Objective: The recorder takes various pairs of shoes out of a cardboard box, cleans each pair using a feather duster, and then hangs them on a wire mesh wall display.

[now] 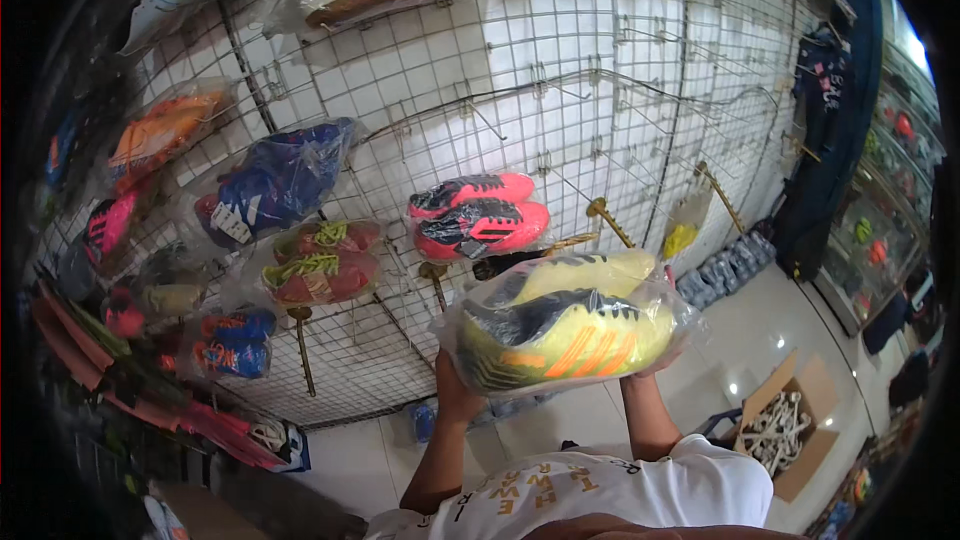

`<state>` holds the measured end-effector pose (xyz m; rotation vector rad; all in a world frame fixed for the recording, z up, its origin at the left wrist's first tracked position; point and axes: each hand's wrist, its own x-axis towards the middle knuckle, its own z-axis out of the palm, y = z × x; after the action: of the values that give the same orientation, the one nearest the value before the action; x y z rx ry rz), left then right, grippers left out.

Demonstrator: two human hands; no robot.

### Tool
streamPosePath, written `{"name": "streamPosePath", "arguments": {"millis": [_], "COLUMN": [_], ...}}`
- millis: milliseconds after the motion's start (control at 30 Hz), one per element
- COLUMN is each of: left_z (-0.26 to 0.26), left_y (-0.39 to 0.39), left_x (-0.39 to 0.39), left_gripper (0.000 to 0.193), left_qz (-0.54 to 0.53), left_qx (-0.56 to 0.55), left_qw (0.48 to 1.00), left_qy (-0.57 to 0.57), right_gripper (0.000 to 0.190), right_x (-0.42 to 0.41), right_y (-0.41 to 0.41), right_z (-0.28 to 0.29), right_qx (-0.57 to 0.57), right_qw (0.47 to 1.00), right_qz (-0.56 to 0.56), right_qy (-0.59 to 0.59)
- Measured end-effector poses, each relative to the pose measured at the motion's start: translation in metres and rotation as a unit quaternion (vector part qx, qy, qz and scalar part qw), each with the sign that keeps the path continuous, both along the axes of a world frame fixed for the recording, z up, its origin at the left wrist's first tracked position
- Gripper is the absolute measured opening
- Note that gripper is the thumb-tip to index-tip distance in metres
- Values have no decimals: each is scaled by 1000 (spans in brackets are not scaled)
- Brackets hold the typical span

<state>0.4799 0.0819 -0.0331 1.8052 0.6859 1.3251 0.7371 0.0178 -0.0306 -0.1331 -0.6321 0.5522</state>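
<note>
A pair of yellow and black sports shoes point(570, 330) with orange stripes, wrapped in clear plastic, is held up in front of me. My left hand point(459, 382) grips the bag at its left end, the fingers partly hidden by it. At the right end my right hand point(660, 364) holds the same bag from beneath and behind, mostly covered by the shoes. Just beyond, bagged pink and black shoes point(480, 217) sit against a wire grid wall point(420, 75). Left of these are bagged red shoes with yellow-green laces point(322, 270).
More bagged shoes, blue point(277, 180), orange point(165, 127) and blue-orange point(236, 345), line the grid's left side. Brass-coloured display arms point(611, 221) and thin hooks stick out. An open cardboard box point(814, 457) of white hooks stands on the floor at right, near a glass case point(870, 240).
</note>
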Motion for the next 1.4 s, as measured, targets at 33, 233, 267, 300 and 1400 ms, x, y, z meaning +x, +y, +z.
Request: {"name": "streamPosePath", "arguments": {"millis": [33,233,267,300,1400], "left_z": [-3,64,80,100,221], "left_y": [1,37,40,47,232], "left_x": [-1,10,0,5,41], "left_gripper": [91,89,89,89,58], "left_qz": [-22,-136,-159,-182,-151], "left_qx": [-57,41,62,85,-91], "left_qw": [998,978,969,958,906], "left_qy": [9,-151,-178,-205,-385], "right_gripper": [79,76,76,75,61], "right_x": [2,31,35,37,59], "right_y": [7,50,69,71,277], "right_z": [10,77,106,114,182], "right_qx": [15,102,118,135,37], "right_qw": [1000,986,982,977,974], "right_qz": [13,82,94,106,211], "right_qy": [-16,-101,-112,-124,-67]}}
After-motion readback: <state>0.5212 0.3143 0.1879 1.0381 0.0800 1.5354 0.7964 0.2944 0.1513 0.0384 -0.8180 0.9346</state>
